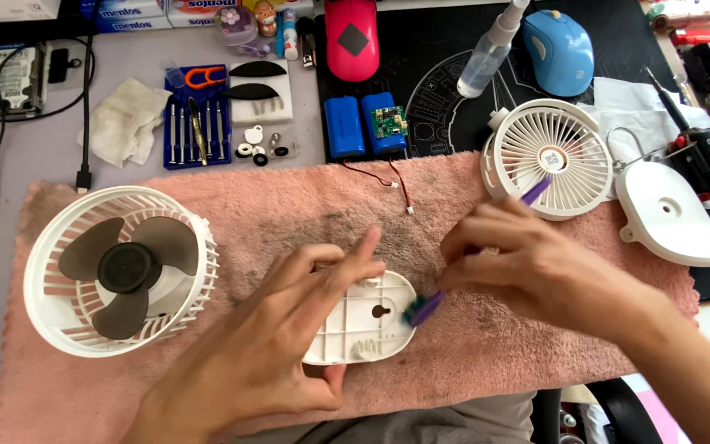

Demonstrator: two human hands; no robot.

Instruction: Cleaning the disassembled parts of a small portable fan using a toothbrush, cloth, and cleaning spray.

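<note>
- The left hand (289,329) has its fingers curled round a white plastic cover (363,321), thumb under the near edge and fingertips on its top edge, pinning it to the towel.
- The right hand (536,263) pinches a purple brush (486,251) between thumb and fingers; its dark bristled tip touches the right edge of the cover, and the handle's far end sticks out past the knuckles.
- The cover lies hollow side up in the middle of the towel, oval, with moulded ribs and a keyhole-shaped slot.
- Packages: flat blue-and-white candy boxes (166,12) line the far edge of the desk; a blue tray of small screwdrivers (197,119) sits below them, with a white card of small black and white parts (261,111) beside it.
- Two blue battery cells (363,123) carry a small green circuit board, with red and black wires trailing onto the towel.
- The surface is a pink towel (289,205), smudged grey in the middle, spread on a grey desk (26,164); a black mat (454,66) lies behind.
- On the towel's left rests a white fan cage with grey blades (121,267); at the right a white grille (548,156) and a white fan base (671,214).
- Further back stand a red mouse (351,37), a blue mouse (560,49) and a clear spray bottle (491,49).
</note>
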